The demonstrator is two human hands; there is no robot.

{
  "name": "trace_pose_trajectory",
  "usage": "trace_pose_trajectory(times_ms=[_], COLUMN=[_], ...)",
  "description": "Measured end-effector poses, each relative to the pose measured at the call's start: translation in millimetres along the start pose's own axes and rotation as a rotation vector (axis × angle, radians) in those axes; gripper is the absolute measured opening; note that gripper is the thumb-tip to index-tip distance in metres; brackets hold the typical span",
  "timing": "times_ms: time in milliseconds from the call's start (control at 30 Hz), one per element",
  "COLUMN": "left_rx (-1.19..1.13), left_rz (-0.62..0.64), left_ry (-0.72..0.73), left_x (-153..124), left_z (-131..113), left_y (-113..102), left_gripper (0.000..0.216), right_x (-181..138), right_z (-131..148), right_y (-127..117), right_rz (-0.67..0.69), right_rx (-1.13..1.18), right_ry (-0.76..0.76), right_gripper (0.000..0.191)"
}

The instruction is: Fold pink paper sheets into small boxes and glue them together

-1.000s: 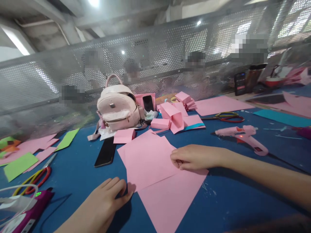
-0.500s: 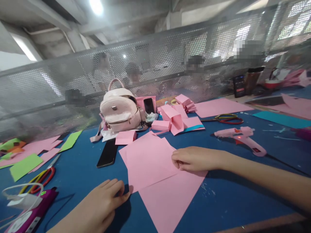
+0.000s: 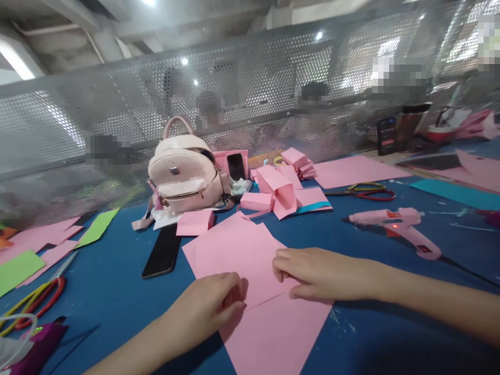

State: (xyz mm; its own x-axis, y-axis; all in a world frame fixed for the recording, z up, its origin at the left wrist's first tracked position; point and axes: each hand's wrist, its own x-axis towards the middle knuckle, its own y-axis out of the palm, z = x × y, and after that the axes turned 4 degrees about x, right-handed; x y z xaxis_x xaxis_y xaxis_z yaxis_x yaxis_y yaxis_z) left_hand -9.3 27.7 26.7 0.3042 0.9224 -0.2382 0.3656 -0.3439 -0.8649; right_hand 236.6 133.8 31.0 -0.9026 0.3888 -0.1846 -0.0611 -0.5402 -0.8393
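My left hand [image 3: 219, 302] and right hand [image 3: 304, 271] curl half-closed over pink sheets [image 3: 230, 242] on the blue surface [image 3: 117, 271]; any grip, I can't tell. They look light, easily creased, best taken by edges.

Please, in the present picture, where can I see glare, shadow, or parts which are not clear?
Head view: a ceiling lamp glares at the top edge; head view: a soft shadow lies beside the left hand on the pink paper; head view: people behind the perforated panel look hazy, with pixel blocks over their heads.
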Motion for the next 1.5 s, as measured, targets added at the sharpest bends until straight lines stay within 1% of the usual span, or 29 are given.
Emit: trace_pose_trajectory(times_ms=[67, 133, 300, 367, 433, 500, 600, 667, 767, 833, 967, 1067, 1133, 1200, 1233, 1300, 1367, 1400, 1433, 1500], left_rx=[-0.004, -0.003, -0.026, -0.012, 0.019, 0.049, 0.084, 0.088, 0.071, 0.099, 0.218, 0.281, 0.358, 0.465, 0.515, 0.564, 0.596, 0.612, 0.641, 0.678], left_rz=[0.05, 0.096, 0.215, 0.227, 0.21, 0.191, 0.177, 0.206, 0.271, 0.283, 0.237, 0.166, 0.12, 0.048, 0.001, -0.085, -0.084, -0.085, -0.096, -0.12], left_ry=[-0.02, -0.004, 0.059, 0.053, 0.029, 0.017, 0.039, 0.044, 0.014, 0.0, 0.023, 0.019, -0.021, -0.031, -0.004, 0.136, 0.283, 0.34, 0.382, 0.42], left_x=[1.3, 0.7, -5.8, -10.4, -15.4, -19.6, -22.6, -22.1, -19.6, -19.0, -24.3, -30.5, -32.6, -31.8, -30.3, -25.9, -20.4, -17.4, -14.6, -10.0], left_z=[1.0, 6.1, 28.0, 34.4, 37.2, 36.9, 34.0, 32.8, 34.6, 36.9, 35.8, 27.8, 21.4, 14.8, 11.1, 2.4, -7.3, -11.9, -15.7, -20.1], left_y=[-3.6, -7.9, -18.1, -20.1, -20.4, -19.9, -20.9, -23.7, -28.9, -31.6, -35.1, -35.6, -32.8, -26.0, -21.2, -9.3, 3.6, 9.7, 15.2, 23.6], left_gripper=[0.004, 0.004, 0.011, 0.012, 0.011, 0.01, 0.011, 0.012, 0.012, 0.012, 0.016, 0.027, 0.029, 0.026, 0.026, 0.029, 0.042, 0.044, 0.041, 0.036], right_x=[0.4, 2.3, 9.6, 11.0, 11.2, 10.5, 8.4, 6.3, 2.4, -0.5, -6.8, -11.7, -14.1, -15.2, -15.1, -14.0, -12.0, -11.0, -10.1, -9.0], right_z=[-1.3, -1.1, -3.6, -6.8, -10.2, -13.2, -17.5, -20.6, -24.6, -25.8, -25.9, -29.3, -33.3, -36.4, -37.0, -36.2, -33.9, -32.7, -31.8, -30.8], right_y=[-1.9, -3.8, -7.6, -9.5, -11.0, -11.2, -8.5, -6.1, -4.3, -4.3, -5.4, -6.7, -7.8, -8.6, -8.6, -7.5, -5.3, -4.0, -3.0, -1.9], right_rz=[0.014, 0.033, 0.072, 0.09, 0.101, 0.098, 0.066, 0.049, 0.026, 0.009, -0.002, -0.032, -0.064, -0.099, -0.113, -0.126, -0.127, -0.127, -0.127, -0.124], right_rx=[0.038, 0.06, 0.055, 0.042, 0.014, -0.02, -0.048, -0.048, -0.04, -0.043, -0.09, -0.147, -0.223, -0.311, -0.348, -0.388, -0.385, -0.376, -0.366, -0.344], right_ry=[0.007, 0.006, -0.047, -0.066, -0.065, -0.064, -0.08, -0.083, -0.081, -0.075, -0.042, -0.054, -0.066, -0.064, -0.06, -0.044, -0.039, -0.04, -0.045, -0.06], right_gripper=[0.019, 0.018, 0.01, 0.011, 0.011, 0.012, 0.013, 0.013, 0.013, 0.014, 0.014, 0.015, 0.017, 0.019, 0.02, 0.018, 0.014, 0.012, 0.011, 0.011])
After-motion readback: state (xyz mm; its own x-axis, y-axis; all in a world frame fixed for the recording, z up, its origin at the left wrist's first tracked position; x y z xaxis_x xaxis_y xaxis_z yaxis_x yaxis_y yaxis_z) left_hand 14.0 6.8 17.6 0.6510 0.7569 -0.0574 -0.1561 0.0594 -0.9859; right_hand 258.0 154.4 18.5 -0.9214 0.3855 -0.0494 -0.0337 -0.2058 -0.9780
